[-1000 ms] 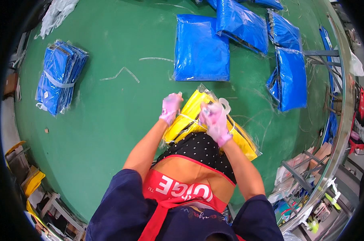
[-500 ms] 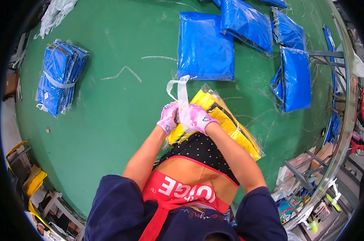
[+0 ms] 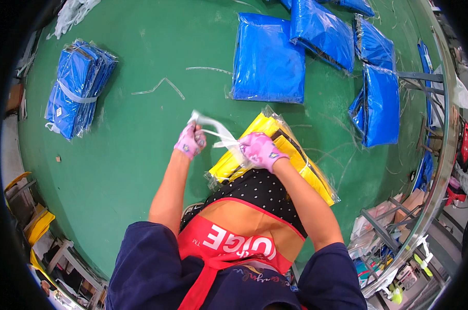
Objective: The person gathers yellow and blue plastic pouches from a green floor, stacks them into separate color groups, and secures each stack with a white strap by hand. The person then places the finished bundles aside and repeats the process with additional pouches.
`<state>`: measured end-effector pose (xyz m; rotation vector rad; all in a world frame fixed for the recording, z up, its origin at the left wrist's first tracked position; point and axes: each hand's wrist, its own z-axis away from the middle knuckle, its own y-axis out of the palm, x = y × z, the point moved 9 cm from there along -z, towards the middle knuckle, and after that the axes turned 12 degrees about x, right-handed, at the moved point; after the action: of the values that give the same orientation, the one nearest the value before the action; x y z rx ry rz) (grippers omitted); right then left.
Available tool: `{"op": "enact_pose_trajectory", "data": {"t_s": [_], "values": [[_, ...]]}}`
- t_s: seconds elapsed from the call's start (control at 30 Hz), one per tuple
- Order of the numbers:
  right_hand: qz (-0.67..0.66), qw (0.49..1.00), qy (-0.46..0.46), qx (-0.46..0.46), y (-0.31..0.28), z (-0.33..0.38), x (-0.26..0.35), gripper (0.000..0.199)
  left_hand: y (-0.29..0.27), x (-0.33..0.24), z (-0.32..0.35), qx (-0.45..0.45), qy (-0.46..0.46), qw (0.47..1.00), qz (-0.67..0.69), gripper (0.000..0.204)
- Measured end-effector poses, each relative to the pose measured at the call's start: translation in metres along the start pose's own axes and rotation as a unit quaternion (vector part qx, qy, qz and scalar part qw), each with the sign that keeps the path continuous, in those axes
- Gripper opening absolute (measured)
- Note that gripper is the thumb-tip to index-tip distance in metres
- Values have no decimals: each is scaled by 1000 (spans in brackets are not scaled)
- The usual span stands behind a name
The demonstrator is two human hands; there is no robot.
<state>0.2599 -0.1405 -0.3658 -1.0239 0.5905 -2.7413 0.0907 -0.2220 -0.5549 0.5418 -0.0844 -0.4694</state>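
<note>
Both hands wear pink patterned gloves. A white plastic strip (image 3: 221, 130) stretches between them above a yellow bundle. My left hand (image 3: 190, 141) is closed on the strip's left end, over the green surface. My right hand (image 3: 261, 151) grips the other end and rests over the left part of the yellow bundle. That yellow folded bundle (image 3: 303, 173), with dark bands and clear plastic wrap, lies slantwise just in front of me. A pale band crosses its right half. Part of it is hidden by my right hand and forearm.
A stack of blue wrapped packs (image 3: 81, 90) tied with a white band sits at the left. Farther off lie a flat blue pack (image 3: 269, 59) and several more blue packs. Thin clear strips (image 3: 164, 85) are scattered on the green surface (image 3: 151, 134). A metal rail (image 3: 447, 134) bounds the right side.
My left hand has moved left, away from my right hand, drawing the white strip out between them. The right hand stays over the yellow bundle.
</note>
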Motion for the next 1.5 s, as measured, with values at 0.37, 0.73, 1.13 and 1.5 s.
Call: {"op": "enact_pose_trajectory", "data": {"t_s": [0.37, 0.73, 1.13, 1.5], "values": [[-576, 815, 54, -35, 5, 12, -27, 12, -139, -50, 189, -134, -103, 745, -645, 41], [-489, 872, -11, 32, 8, 5, -32, 13, 192, 40, 101, 300, 110, 669, -672, 18], [26, 982, 18, -186, -24, 20, -7, 10, 141, 56, 83, 187, 210, 777, -563, 8], [23, 978, -170, -121, -40, 26, -6, 19, 168, 62, 78, 254, 174, 773, -554, 12]]}}
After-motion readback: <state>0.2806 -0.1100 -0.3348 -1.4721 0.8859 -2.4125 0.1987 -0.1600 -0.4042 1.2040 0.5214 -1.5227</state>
